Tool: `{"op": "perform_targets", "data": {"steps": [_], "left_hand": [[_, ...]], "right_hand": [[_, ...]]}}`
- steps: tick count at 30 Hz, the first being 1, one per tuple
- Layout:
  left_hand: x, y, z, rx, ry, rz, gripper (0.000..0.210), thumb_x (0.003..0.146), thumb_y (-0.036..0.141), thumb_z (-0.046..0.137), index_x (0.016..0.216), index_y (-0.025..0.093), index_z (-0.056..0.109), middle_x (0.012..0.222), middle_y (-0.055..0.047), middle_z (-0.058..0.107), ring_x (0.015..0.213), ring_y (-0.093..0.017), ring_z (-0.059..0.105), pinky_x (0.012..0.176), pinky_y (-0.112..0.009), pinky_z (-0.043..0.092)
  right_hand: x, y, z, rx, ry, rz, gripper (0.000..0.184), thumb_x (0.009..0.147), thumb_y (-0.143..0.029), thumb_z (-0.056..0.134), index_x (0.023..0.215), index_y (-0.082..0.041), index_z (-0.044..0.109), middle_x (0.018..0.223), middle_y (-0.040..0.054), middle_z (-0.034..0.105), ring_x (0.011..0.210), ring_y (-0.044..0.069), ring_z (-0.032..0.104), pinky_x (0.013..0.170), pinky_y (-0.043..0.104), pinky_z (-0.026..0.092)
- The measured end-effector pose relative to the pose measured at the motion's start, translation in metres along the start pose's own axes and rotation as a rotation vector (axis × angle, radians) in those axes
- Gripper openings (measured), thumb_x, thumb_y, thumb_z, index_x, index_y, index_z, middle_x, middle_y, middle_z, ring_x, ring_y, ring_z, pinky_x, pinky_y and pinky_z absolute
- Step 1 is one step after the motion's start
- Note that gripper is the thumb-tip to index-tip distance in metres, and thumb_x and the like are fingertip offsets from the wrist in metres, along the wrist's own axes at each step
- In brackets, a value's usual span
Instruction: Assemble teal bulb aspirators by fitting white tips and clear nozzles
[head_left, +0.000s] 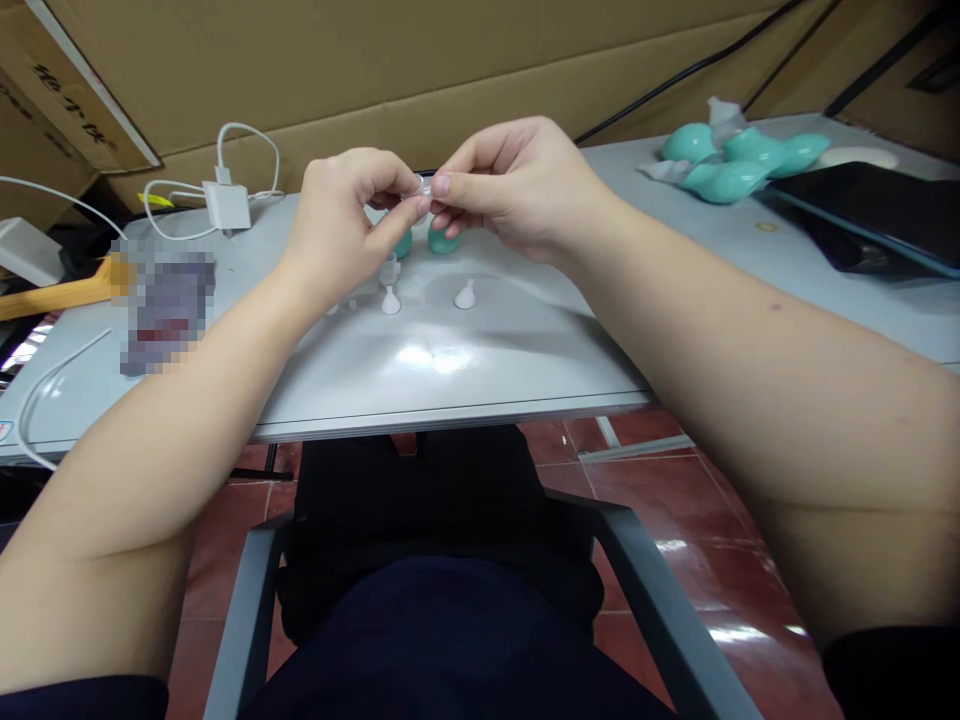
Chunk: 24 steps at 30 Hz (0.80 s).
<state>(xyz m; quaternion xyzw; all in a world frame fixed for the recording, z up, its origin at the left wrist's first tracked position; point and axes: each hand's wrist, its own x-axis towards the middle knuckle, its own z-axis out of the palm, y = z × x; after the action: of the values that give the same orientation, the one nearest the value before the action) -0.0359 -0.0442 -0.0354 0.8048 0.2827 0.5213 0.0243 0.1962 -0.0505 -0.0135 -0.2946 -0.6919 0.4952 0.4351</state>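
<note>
Two hands meet above the middle of the desk (pixel 450 370), pinching one small clear piece (pixel 421 189) between them: the left hand (pixel 341 215) grips it from its side with thumb and fingertips curled in, and the right hand (pixel 510 185) closes thumb and forefinger on the other end. What the piece is exactly is too small to tell (it looks like a transparent cap or tip). Just beneath the hands, on the grey desk top, stand two teal bulbs (pixel 442 241), partly hidden by the fingers, and nearer the person lie small white cone-shaped tips (pixel 465 295), set a little apart from each other. Far off at the right end of the desk sits a heap of more teal bulbs (pixel 739 165). At the left, a white charger (pixel 227 203) with its looped cable rests near the cardboard wall (pixel 465 70).
</note>
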Motion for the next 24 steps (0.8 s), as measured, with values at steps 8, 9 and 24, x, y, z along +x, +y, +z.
{"op": "perform_targets", "data": {"steps": [8, 9, 24], "left_hand": [[0.001, -0.003, -0.004, 0.015, -0.081, -0.014, 0.015, 0.088, 0.046, 0.086, 0.079, 0.04, 0.076, 0.084, -0.003, 0.082, 0.079, -0.037, 0.075, 0.075, -0.058, 0.061], [0.001, -0.002, -0.005, 0.014, -0.088, -0.013, 0.015, 0.088, 0.046, 0.085, 0.079, 0.04, 0.076, 0.084, -0.003, 0.082, 0.08, -0.037, 0.075, 0.075, -0.058, 0.06], [0.002, 0.0, 0.0, -0.044, -0.077, -0.082, 0.022, 0.094, 0.047, 0.089, 0.084, 0.034, 0.074, 0.085, -0.002, 0.082, 0.081, -0.032, 0.076, 0.074, -0.051, 0.061]], "right_hand": [[-0.002, -0.007, 0.003, -0.108, 0.016, 0.067, 0.024, 0.098, -0.019, 0.094, 0.079, -0.023, 0.081, 0.082, 0.0051, 0.078, 0.074, 0.021, 0.074, 0.07, 0.031, 0.067], [-0.002, -0.008, 0.003, -0.14, 0.021, 0.067, 0.024, 0.098, -0.015, 0.091, 0.078, -0.024, 0.081, 0.082, 0.005, 0.078, 0.075, 0.021, 0.075, 0.07, 0.031, 0.067], [0.004, -0.006, -0.002, -0.13, -0.017, 0.074, 0.021, 0.089, -0.012, 0.079, 0.074, -0.024, 0.071, 0.072, 0.0016, 0.066, 0.063, 0.018, 0.063, 0.062, 0.031, 0.055]]}}
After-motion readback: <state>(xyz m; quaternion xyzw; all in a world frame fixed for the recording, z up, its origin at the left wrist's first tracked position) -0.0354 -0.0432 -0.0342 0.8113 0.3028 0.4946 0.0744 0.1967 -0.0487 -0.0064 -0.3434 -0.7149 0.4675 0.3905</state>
